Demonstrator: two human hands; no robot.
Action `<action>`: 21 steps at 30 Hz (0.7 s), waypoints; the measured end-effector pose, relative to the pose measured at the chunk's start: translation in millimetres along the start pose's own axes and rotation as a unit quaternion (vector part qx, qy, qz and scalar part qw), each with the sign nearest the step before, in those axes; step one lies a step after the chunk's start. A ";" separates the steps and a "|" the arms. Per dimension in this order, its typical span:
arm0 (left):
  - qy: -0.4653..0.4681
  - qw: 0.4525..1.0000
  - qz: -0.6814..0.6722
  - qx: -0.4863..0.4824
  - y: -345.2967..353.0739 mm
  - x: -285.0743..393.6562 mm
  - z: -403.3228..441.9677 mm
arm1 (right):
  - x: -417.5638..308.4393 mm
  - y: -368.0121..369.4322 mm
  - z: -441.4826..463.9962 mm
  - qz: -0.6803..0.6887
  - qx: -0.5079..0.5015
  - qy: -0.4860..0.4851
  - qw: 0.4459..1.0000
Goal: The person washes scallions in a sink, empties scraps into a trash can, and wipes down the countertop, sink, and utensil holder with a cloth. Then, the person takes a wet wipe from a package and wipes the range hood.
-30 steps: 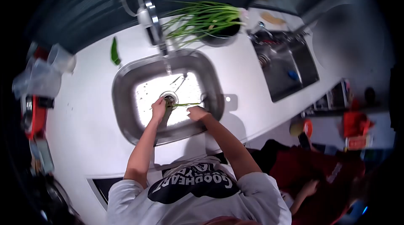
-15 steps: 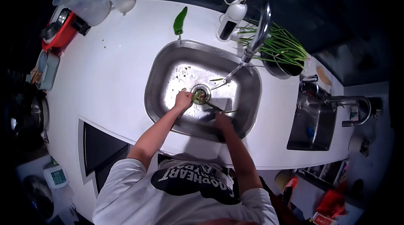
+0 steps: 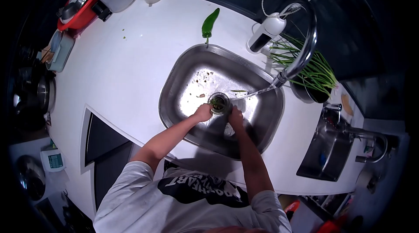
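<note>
Your left hand, then green scraps, then your right hand, all round the drain.
L side 1st: your left fingers are curled in at the scraps, can't tell if they're pinching any. The scraps sit at the drain's left side, down in the sink. Prob v. light, soft & slippery when wet, might tear, so imo pinch the whole clump low down b/c loose ends would slide out. Your right fingers are bent in by the drain's right edge, no idea what's in them, if anything. Further R, water runs from the tap toward the drain area, w/ spring onions beyond.
</note>
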State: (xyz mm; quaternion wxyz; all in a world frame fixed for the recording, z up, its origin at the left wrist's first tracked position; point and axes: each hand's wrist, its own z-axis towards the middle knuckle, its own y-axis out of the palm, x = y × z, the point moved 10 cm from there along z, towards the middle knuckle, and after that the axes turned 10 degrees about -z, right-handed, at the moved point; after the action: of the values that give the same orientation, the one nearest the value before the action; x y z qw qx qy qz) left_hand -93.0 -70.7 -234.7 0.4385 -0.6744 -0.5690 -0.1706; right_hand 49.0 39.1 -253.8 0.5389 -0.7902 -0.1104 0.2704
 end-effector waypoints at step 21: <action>0.115 0.987 0.108 -0.043 49.3 5.0 52.6 | -8.9 -82.4 37.4 -0.037 0.349 -0.093 0.932</action>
State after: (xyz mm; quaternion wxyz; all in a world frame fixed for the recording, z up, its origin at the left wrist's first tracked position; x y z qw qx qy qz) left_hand -60.4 -24.7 -280.0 0.4878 -0.7256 -0.4310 -0.2231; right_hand 30.8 97.1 -186.2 0.7773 -0.5194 -0.0878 0.3439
